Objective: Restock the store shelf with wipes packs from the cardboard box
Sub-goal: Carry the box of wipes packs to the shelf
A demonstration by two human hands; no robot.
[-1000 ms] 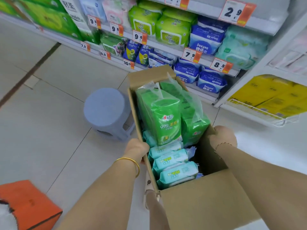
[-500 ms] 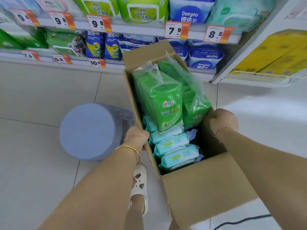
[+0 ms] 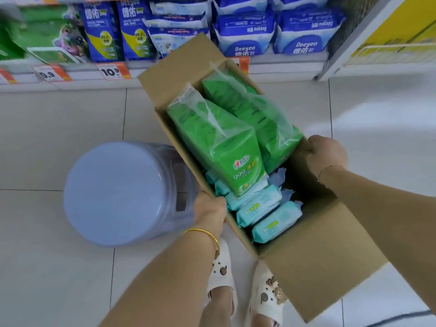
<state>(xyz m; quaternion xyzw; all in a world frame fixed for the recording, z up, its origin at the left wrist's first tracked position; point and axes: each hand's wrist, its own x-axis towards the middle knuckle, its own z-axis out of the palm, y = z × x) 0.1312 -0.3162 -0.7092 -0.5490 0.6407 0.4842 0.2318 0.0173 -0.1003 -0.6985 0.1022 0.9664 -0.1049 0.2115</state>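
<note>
I hold an open cardboard box (image 3: 325, 260) in front of me above the floor. My left hand (image 3: 208, 212) grips its left wall and my right hand (image 3: 325, 154) grips its right wall. Inside stand two large green wipes packs (image 3: 219, 142) in clear wrap, leaning toward me. Below them lie several small light-blue wipes packs (image 3: 264, 208). The bottom store shelf (image 3: 165, 72) runs along the top of the view, stocked with blue Deeyeo packs (image 3: 245, 34) and green packs (image 3: 42, 36).
A round grey-blue plastic stool (image 3: 115, 192) stands on the tiled floor just left of the box. My feet in white clogs (image 3: 266, 296) are under the box. A yellow display with a white wire rack (image 3: 389, 53) stands at the upper right.
I have stepped closer to the shelf with the box in both hands. The shelf and stool look larger and nearer, and the view has tilted further down.
</note>
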